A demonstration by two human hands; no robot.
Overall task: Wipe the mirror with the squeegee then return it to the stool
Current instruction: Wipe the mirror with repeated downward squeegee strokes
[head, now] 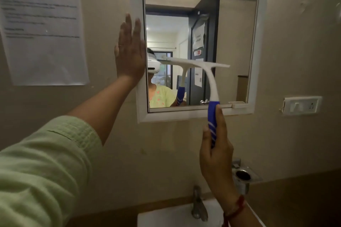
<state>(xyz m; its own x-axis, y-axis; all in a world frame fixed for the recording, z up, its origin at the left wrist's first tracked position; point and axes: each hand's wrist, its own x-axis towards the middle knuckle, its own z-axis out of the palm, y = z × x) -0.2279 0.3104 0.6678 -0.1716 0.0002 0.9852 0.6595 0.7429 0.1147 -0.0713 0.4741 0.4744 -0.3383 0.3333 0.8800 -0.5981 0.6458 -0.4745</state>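
Head view: the right hand (215,155) wraps its grip around the squeegee (206,79) by its blue handle, blade across the middle of the mirror (230,24). The left hand (130,51), fingers spread flat, braces the white frame (195,116). A tilted blade could leave streaks; the stool isn't in sight.

Squeegee (206,79) white, handle blue, white-striped; sleeve (46,162) pale green.
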